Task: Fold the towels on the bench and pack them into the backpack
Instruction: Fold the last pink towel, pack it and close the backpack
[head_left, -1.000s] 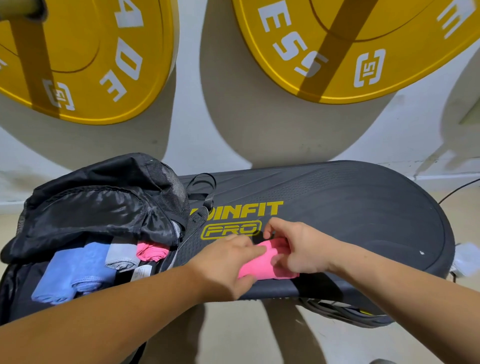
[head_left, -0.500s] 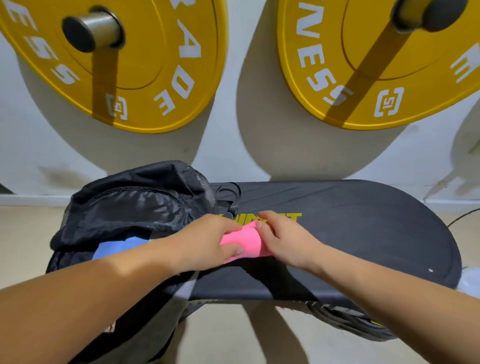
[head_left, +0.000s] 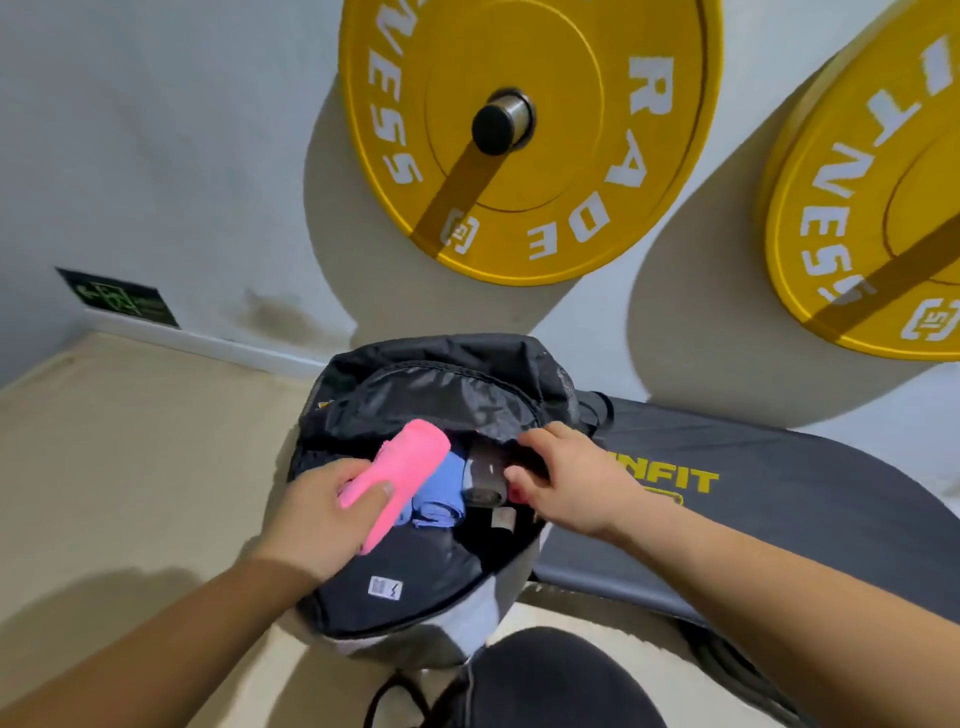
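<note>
White gym wall and two yellow weight plates (head_left: 571, 208) stood behind the open black fabric backpack (head_left: 415, 577), itself against the end of the dark padded bench (head_left: 805, 509). My left hand (head_left: 317, 519) gripped the rolled pink towel (head_left: 415, 457) by its near end, above the backpack's mouth. Judged light, soft and liable to unroll; a hold around mid-roll is advisable. My right hand (head_left: 582, 483) pinched the backpack's right rim. Inside lay blue rolled towels (head_left: 441, 499) and a dark roll (head_left: 483, 483). A pinkish item beside them was mostly hidden, and the backpack's depth was indiscernible.
</note>
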